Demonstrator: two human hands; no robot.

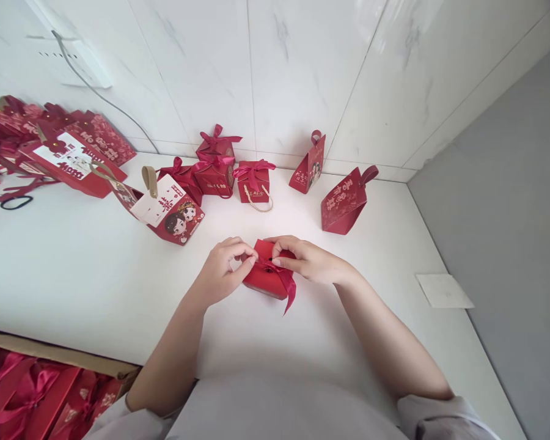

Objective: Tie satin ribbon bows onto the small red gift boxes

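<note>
A red gift box rests on the white table in front of me, between my two hands. A dark pink ribbon crosses its top, and one tail hangs over the near right side. At the box's left, my left hand pinches the ribbon between thumb and forefinger. My right hand reaches over from the right, its thumb and forefinger closed at the ribbon near the middle of the top. Both pinches are close together; the ribbon between the fingertips is partly covered.
Behind stand several boxes with bows, one with a rope handle. A white-and-red box is left; two red boxes stand right. Flat packages are piled far left. A carton of bowed boxes is near left; a cable hangs.
</note>
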